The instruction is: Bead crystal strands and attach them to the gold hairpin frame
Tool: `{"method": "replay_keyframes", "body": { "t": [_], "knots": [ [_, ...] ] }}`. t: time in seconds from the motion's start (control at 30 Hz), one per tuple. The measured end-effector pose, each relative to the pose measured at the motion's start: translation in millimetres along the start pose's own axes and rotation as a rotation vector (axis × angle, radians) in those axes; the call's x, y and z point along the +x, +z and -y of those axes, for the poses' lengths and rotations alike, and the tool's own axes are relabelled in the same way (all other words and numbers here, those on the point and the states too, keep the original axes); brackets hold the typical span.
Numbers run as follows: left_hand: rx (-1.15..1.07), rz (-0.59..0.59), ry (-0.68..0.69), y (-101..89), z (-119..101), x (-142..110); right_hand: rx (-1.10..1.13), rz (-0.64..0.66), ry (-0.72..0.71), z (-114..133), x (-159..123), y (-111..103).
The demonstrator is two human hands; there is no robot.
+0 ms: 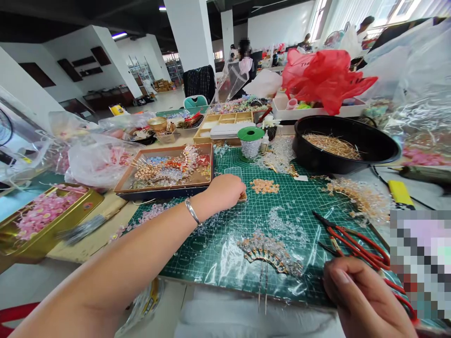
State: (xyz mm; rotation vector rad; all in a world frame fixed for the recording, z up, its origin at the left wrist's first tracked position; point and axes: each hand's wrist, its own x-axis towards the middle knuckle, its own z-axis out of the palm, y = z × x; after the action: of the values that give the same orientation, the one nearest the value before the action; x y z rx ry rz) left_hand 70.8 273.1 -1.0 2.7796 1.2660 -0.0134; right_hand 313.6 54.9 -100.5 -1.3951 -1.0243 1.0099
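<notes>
My left hand (227, 191), with a silver bangle on its wrist, reaches across the green cutting mat (225, 265). Its curled fingers point down by a small clear box (233, 172) and a bit of brownish material; what they grip is hidden. Right of it lies a pile of small peach pieces (265, 186). A beaded hair comb (269, 253) with two long metal prongs lies near the mat's front edge, loose clear beads (287, 225) behind it. My right hand (362, 291) is closed in a pinch beside red-handled pliers (352, 241); nothing recognisable shows between the fingers.
A tray of beaded ornaments (165, 187) and a gold tin of pink flowers (52, 216) stand left. A green-topped spool (251, 141) and a black basin of gold wires (347, 159) stand behind. Another beaded piece (362, 199) and a yellow-handled tool (400, 193) lie right.
</notes>
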Motion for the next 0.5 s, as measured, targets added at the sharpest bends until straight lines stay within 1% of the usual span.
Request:
{"method": "replay_keyframes", "body": {
  "t": [0.17,0.3,0.4,0.5],
  "knots": [
    [-0.015,-0.009,-0.03,2.4,2.4,-3.9,0.095,-0.05,0.012,9.1,-3.8,5.7],
    [-0.059,-0.054,-0.087,3.5,3.0,-10.3,0.115,-0.085,0.014,19.5,-5.0,13.9],
    [-0.142,-0.123,-0.126,-5.1,1.4,-18.3,0.096,-0.081,-0.008,25.8,-3.5,15.9],
    [-0.282,-0.242,-0.154,-23.3,-7.6,-37.2,0.044,-0.11,-0.057,34.1,-6.5,12.8]
  ]
}}
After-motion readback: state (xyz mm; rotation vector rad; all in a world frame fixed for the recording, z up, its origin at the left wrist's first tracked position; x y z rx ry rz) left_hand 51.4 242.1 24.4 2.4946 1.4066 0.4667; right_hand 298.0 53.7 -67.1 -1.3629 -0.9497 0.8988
